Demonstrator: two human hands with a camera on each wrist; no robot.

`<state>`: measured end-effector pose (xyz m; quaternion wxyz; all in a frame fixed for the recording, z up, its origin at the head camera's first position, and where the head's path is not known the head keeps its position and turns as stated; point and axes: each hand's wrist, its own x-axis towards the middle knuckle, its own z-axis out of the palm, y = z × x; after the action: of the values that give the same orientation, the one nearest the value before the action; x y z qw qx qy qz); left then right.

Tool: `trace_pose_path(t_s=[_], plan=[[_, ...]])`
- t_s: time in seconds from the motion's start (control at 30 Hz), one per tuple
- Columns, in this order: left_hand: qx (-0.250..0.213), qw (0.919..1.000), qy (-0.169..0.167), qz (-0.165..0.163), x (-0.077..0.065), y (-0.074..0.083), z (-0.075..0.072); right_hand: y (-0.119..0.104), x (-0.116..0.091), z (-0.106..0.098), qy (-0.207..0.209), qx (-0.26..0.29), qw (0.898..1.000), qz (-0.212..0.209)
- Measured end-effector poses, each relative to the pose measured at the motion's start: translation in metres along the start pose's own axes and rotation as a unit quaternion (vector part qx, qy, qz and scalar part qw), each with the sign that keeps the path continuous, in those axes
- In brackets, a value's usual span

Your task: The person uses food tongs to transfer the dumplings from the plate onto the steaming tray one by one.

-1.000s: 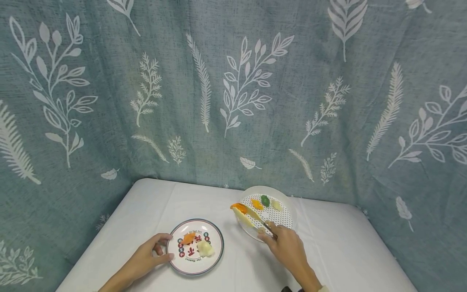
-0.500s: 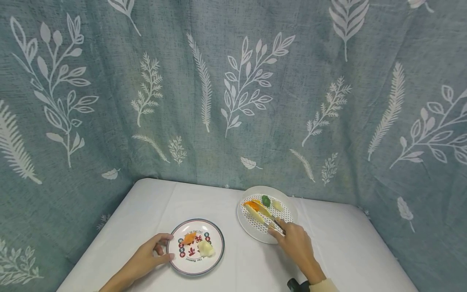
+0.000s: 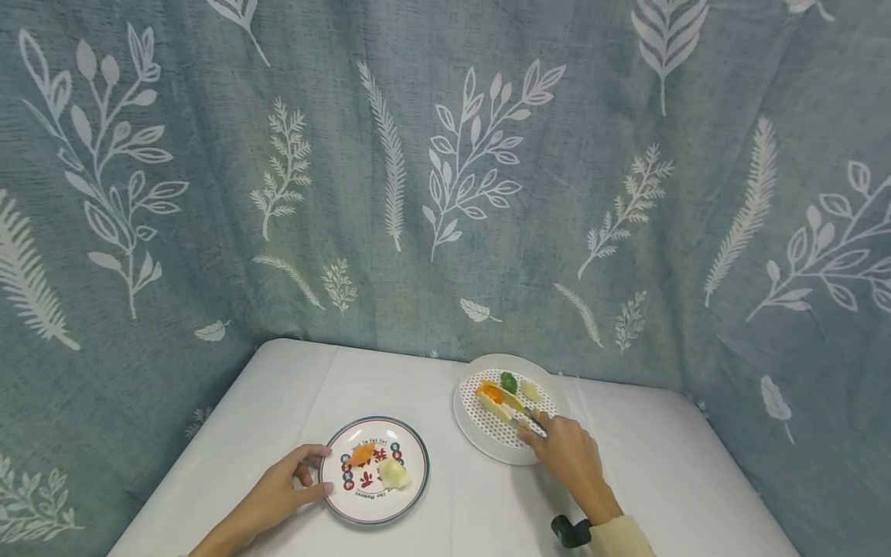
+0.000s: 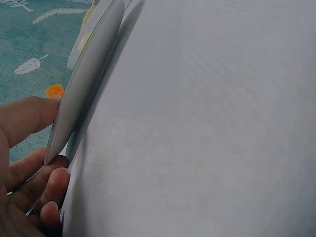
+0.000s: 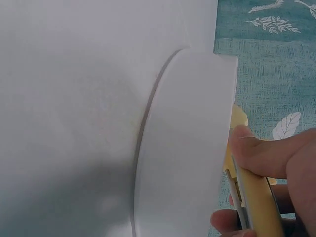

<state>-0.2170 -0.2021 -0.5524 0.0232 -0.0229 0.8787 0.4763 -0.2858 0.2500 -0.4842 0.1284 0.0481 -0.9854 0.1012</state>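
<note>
My left hand [image 3: 295, 476] grips the left rim of a round white plate [image 3: 341, 507] with red lettering. In the left wrist view the plate [image 4: 89, 74] is seen edge-on, with the thumb and other fingers on either side of its rim. An orange piece [image 3: 362, 454] and a pale, lumpy piece [image 3: 394, 474] lie on the plate. My right hand [image 3: 567, 452] holds tongs [image 3: 513, 402] with cream-yellow arms. An orange piece [image 3: 493, 392] shows at their tips, over a round white perforated tray [image 3: 468, 422]. The tray's wall [image 5: 187, 138] fills the middle of the right wrist view.
A green piece [image 3: 509, 382] and a pale piece [image 3: 531, 391] lie at the far side of the tray. The white tablecloth [image 3: 445, 495] spreads between plate and tray. A teal leaf-patterned curtain [image 3: 390, 294] hangs behind the table.
The tongs have moved right with the orange piece, from the tray's left edge in over its holes, beside the other pieces. My left hand and the plate have stayed put.
</note>
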Motion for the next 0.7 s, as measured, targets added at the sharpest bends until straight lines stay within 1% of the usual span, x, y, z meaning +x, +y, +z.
trace_pose_path(t_s=[0.23, 0.37, 0.5, 0.7], plan=[[-0.006, 1.0, -0.001, 0.002, 0.0004, -0.0022, 0.0006, -0.0021, 0.0052, -0.0003, -0.009, -0.033, 0.999, -0.015], [-0.009, 0.9999, -0.005, -0.001, 0.0007, -0.003, 0.001, -0.0029, 0.0064, 0.0014, -0.03, -0.044, 0.999, -0.003], [-0.008, 1.0, -0.004, 0.003, 0.0008, -0.0018, 0.0003, -0.0024, 0.0057, 0.0025, -0.038, -0.038, 0.999, 0.011], [-0.014, 0.9999, -0.007, 0.0, -0.0007, -0.0011, -0.0021, -0.0003, 0.0027, 0.0029, -0.021, -0.017, 1.0, 0.014]])
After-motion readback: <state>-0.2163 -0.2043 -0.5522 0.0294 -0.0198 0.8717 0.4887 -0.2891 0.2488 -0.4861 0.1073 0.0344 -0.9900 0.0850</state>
